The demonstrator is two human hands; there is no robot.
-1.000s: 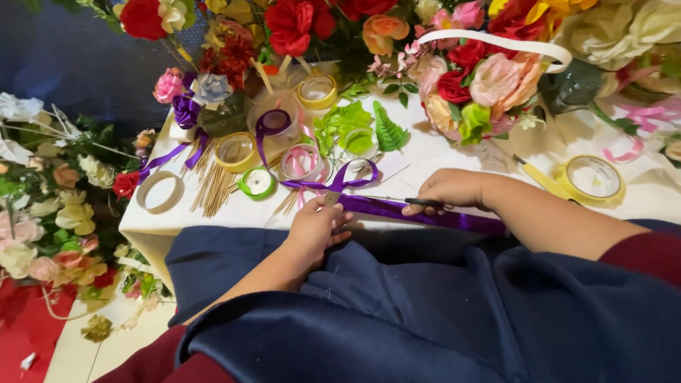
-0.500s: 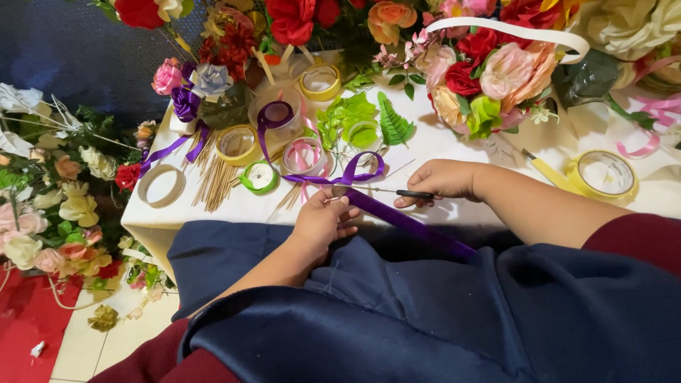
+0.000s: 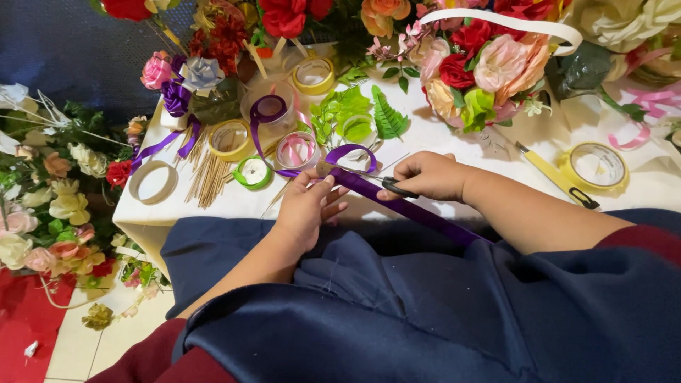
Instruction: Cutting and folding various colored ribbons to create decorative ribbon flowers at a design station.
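The left hand [image 3: 306,207] pinches a purple satin ribbon [image 3: 408,208] between thumb and fingers at the near edge of the white table [image 3: 454,138], its fingertips closed on the strip just where it meets the blades. The right hand [image 3: 424,175] is closed around a pair of scissors [image 3: 369,177] with dark handles, the slim blades pointing leftward across the ribbon toward the left hand; the two hands sit close together, almost touching over the strip. From there the ribbon runs down and to the right in a taut diagonal onto the dark blue cloth [image 3: 425,312] over the person's lap, while its other end curls up in a loop [image 3: 352,152] on the tabletop and trails toward a clear spool of purple ribbon [image 3: 268,110]. Around the hands lie a green ribbon roll [image 3: 253,172], a pink ribbon roll [image 3: 296,150], a yellow tape roll [image 3: 228,139], a pale empty tape ring [image 3: 152,181] and a bundle of thin wooden sticks [image 3: 210,174]. Green artificial leaves [image 3: 355,117] lie behind the loop, a bouquet of artificial roses [image 3: 482,71] stands beyond the right hand, and a yellow utility knife [image 3: 550,174] lies beside another yellow tape roll [image 3: 597,167] at the right
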